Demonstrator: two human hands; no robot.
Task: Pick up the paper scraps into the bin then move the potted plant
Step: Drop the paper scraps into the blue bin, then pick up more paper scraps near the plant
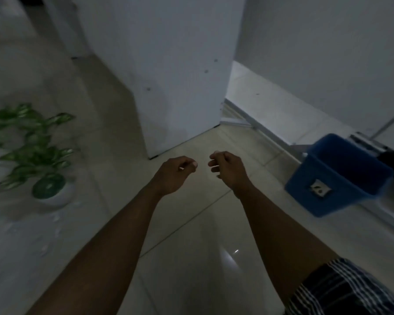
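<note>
A potted plant [43,178] with green and white leaves in a round white pot stands on the floor at the left. Small white paper scraps [55,226] lie blurred on the tiles just in front of the pot. A blue bin [337,176] stands at the right, with a white label on its side. My left hand [175,172] and my right hand [228,168] hang side by side over the middle of the floor, between plant and bin. Both have loosely curled fingers and I see nothing in either.
A white cabinet or wall corner [168,87] rises straight ahead. A white wall and a metal door track [259,123] run behind the bin. Glossy beige floor tiles [191,258] fill the foreground. My patterned shorts [350,292] show at the bottom right.
</note>
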